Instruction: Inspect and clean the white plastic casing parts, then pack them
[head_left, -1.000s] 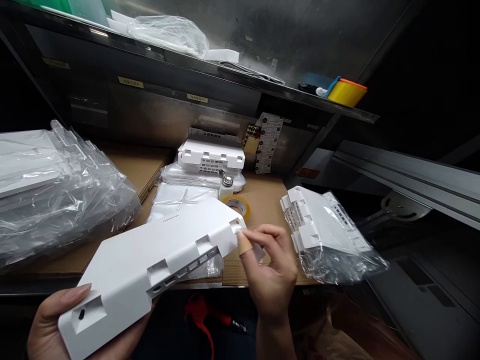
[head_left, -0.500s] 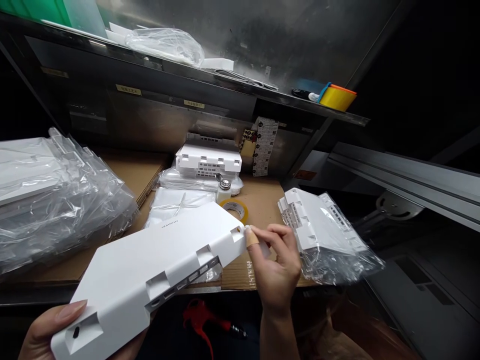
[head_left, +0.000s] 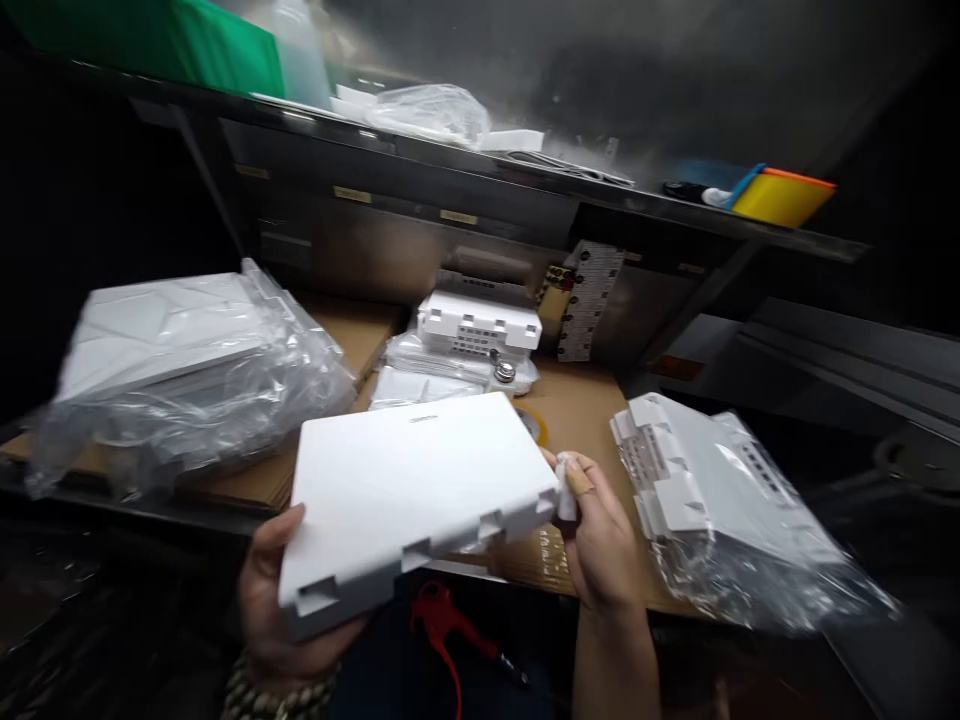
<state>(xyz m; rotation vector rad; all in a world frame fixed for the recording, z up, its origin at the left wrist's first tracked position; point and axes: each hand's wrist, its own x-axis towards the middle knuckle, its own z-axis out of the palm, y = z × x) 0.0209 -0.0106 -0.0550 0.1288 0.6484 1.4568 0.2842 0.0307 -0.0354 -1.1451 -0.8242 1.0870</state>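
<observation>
A white plastic housing [head_left: 412, 470], with notches along its near edge and small lettering on its top, is held tilted in front of me. My left hand [head_left: 289, 600] grips its left corner, thumb on top and fingers underneath. At the opposite corner, my right hand [head_left: 606, 545] pinches a small wad of white cloth [head_left: 566, 490] against or right beside the housing's edge. A tan plaster wraps one of its digits. Behind the housing, a roll of yellow tape [head_left: 534, 424] is partly hidden, and a small bottle with a metal top [head_left: 504, 373] stands near it.
Similar housings [head_left: 480, 325] are stacked on plastic bags at the back. Bagged housings [head_left: 172, 320] lie at left, more housings [head_left: 720, 480] with clear plastic at right. A red air gun [head_left: 454, 620] hangs below the bench edge. A metal shelf [head_left: 450, 160] crosses behind.
The view has swung left, so the surroundings sit further right. The housing has turned and levelled in my left hand. My right hand stays at its right corner with the cloth.
</observation>
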